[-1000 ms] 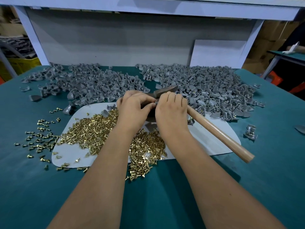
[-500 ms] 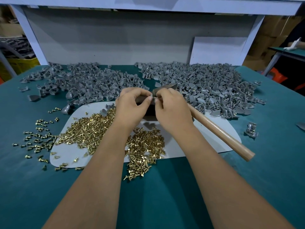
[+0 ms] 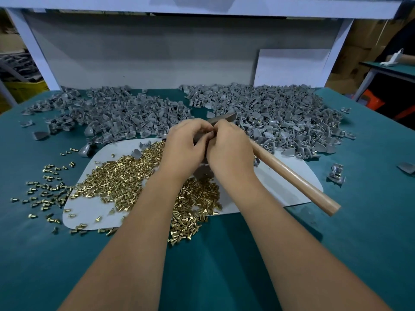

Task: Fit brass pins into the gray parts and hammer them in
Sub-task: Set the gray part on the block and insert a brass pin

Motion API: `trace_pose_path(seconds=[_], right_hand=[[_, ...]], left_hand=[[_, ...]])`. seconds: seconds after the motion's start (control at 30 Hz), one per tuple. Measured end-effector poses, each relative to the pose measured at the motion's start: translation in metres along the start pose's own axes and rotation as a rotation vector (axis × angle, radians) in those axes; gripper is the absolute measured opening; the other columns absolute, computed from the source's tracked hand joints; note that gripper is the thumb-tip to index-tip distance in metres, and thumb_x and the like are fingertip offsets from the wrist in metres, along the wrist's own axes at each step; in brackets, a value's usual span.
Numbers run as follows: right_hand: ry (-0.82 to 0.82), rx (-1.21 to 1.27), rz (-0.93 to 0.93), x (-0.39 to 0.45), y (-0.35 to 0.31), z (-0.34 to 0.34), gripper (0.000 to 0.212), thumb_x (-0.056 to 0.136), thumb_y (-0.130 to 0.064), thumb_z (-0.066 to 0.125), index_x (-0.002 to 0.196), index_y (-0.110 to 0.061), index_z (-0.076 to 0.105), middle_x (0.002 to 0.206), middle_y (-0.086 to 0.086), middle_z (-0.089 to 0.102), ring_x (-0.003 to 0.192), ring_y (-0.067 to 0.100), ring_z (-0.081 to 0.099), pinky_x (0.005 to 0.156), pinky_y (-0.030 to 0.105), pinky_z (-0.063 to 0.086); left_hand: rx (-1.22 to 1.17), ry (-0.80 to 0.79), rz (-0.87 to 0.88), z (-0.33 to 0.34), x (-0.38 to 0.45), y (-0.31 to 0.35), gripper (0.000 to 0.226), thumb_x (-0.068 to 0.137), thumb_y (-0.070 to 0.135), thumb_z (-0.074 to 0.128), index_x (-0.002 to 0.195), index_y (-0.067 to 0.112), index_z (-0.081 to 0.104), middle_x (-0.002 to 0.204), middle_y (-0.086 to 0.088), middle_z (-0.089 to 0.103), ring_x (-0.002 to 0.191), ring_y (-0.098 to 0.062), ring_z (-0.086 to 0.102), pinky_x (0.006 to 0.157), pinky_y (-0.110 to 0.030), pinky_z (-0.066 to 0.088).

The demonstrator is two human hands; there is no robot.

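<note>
Up close, left hand and right hand pressed together, fingers curled round a small gray part, hammer under the right hand, brass pins heaped on the worktop.

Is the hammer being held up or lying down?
Lying down. The hammer rests flat on the white board, its wooden handle free. Both hands are busy together in front of its head.
</note>
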State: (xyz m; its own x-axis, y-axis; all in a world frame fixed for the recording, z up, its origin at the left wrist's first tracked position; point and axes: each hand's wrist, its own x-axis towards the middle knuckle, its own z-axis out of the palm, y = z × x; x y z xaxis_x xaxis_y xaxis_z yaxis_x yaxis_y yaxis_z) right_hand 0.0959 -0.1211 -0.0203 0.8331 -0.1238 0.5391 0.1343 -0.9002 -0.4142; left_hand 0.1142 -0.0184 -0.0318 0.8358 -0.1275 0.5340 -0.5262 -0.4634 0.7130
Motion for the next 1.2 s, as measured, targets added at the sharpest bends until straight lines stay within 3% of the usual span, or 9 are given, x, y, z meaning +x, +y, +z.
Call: trace_pose_path(seconds=[0.2,0.3,0.37,0.43,0.63,1.03,1.1,1.2], right_hand=[[-0.015,-0.151,-0.128,-0.003,-0.003,-0.003,0.018,0.092,-0.006,0.046,0.108,-0.005,0.055,0.104,0.012,0.063,0.098,0.029,0.057,0.077,0.034,0.042],[-0.039,-0.215,-0.158,-0.005,-0.003,-0.004,0.02,0.093,-0.005,0.045,0.112,-0.004,0.05,0.109,0.013,0.061,0.101,0.029,0.057,0.078,0.033,0.044],[-0.068,-0.281,-0.182,-0.006,-0.004,-0.003,0.021,0.094,-0.006,0.043,0.115,-0.005,0.046,0.114,0.012,0.058,0.105,0.027,0.055,0.081,0.032,0.044],[-0.082,-0.319,-0.189,-0.006,-0.005,-0.001,0.022,0.095,-0.005,0.039,0.117,-0.005,0.043,0.117,0.013,0.056,0.106,0.028,0.054,0.083,0.032,0.043],[-0.096,-0.385,-0.17,-0.006,-0.01,0.0,0.022,0.097,-0.005,0.035,0.118,-0.003,0.041,0.118,0.014,0.055,0.107,0.028,0.054,0.081,0.033,0.044],[-0.105,-0.369,-0.121,-0.003,-0.009,0.004,0.023,0.098,-0.004,0.03,0.119,-0.003,0.041,0.119,0.015,0.053,0.108,0.029,0.054,0.083,0.034,0.044],[-0.047,-0.33,-0.157,-0.003,-0.009,0.001,0.019,0.096,-0.004,0.037,0.114,-0.005,0.043,0.114,0.014,0.056,0.103,0.027,0.055,0.077,0.031,0.042],[0.048,-0.102,-0.139,-0.002,-0.007,-0.005,0.012,0.095,-0.009,0.041,0.104,-0.007,0.048,0.101,0.01,0.059,0.089,0.025,0.054,0.068,0.03,0.036]], left_hand=[[0.147,0.061,0.072,-0.003,0.0,0.002,0.016,0.089,0.005,0.064,0.097,0.014,0.075,0.094,0.009,0.064,0.101,-0.021,0.061,0.098,-0.051,0.044],[0.231,0.089,0.095,-0.003,0.002,0.001,0.017,0.09,0.008,0.064,0.099,0.018,0.075,0.099,0.009,0.065,0.108,-0.018,0.056,0.106,-0.035,0.029],[0.273,0.101,0.098,-0.003,0.002,-0.001,0.018,0.091,0.009,0.063,0.1,0.02,0.074,0.104,0.006,0.066,0.111,-0.016,0.053,0.096,-0.021,0.016],[0.3,0.104,0.113,-0.004,0.002,-0.003,0.019,0.09,0.007,0.063,0.1,0.02,0.074,0.105,0.002,0.067,0.111,-0.015,0.052,0.092,-0.021,0.013],[0.352,0.119,0.185,-0.004,0.001,-0.002,0.023,0.086,0.003,0.061,0.094,0.02,0.074,0.095,0.008,0.066,0.102,-0.001,0.046,0.086,-0.023,0.009],[0.508,0.098,0.227,-0.004,0.001,-0.002,0.031,0.073,-0.006,0.06,0.091,0.016,0.073,0.088,0.001,0.065,0.1,-0.005,0.043,0.094,-0.037,0.013],[0.484,0.134,0.217,-0.004,0.001,-0.002,0.028,0.075,-0.001,0.059,0.092,0.015,0.074,0.091,0.0,0.064,0.097,-0.008,0.038,0.092,-0.038,0.014],[0.309,0.188,0.027,-0.004,0.003,-0.003,0.016,0.094,0.02,0.059,0.1,0.025,0.074,0.097,0.013,0.051,0.097,-0.005,0.029,0.094,-0.032,0.017]])
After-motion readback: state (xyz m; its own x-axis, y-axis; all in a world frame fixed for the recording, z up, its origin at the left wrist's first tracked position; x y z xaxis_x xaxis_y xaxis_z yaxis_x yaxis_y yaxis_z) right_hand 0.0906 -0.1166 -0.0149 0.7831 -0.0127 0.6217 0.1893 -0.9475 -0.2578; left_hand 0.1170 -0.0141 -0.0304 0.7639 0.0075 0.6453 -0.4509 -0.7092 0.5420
